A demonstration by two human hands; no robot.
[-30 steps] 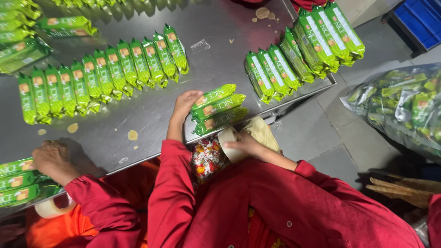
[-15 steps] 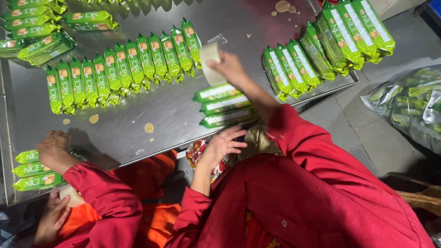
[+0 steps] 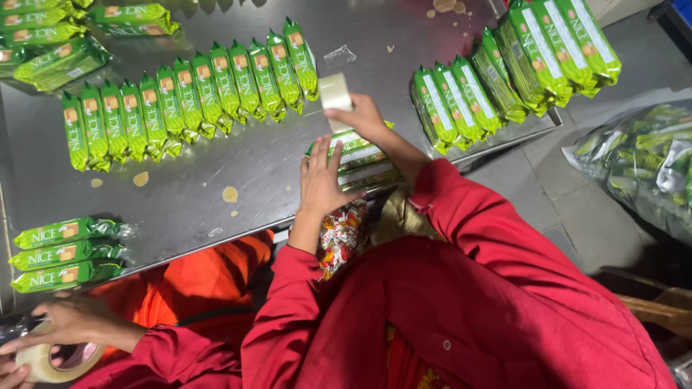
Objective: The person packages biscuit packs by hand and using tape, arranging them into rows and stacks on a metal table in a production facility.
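A small stack of green biscuit packets (image 3: 360, 162) lies at the near edge of the steel table (image 3: 274, 166). My left hand (image 3: 321, 180) rests flat on the stack's left end, fingers spread. Just beyond the stack, my right hand (image 3: 362, 117) grips a roll of clear packing tape (image 3: 335, 92) held over the table. A strip of tape seems to run from the roll down to the stack. Both my sleeves are red.
Rows of green packets (image 3: 187, 101) lie at centre left, with more packets (image 3: 504, 72) at right, three (image 3: 65, 253) at near left and others at the far left. A bag of packets (image 3: 638, 162) sits on the floor. Another person's hand (image 3: 68, 324) holds a tape roll (image 3: 43, 360).
My right hand carried the tape roll from the table's near edge up over the stack to its far side. My left hand left the table, then came down flat on the stack.
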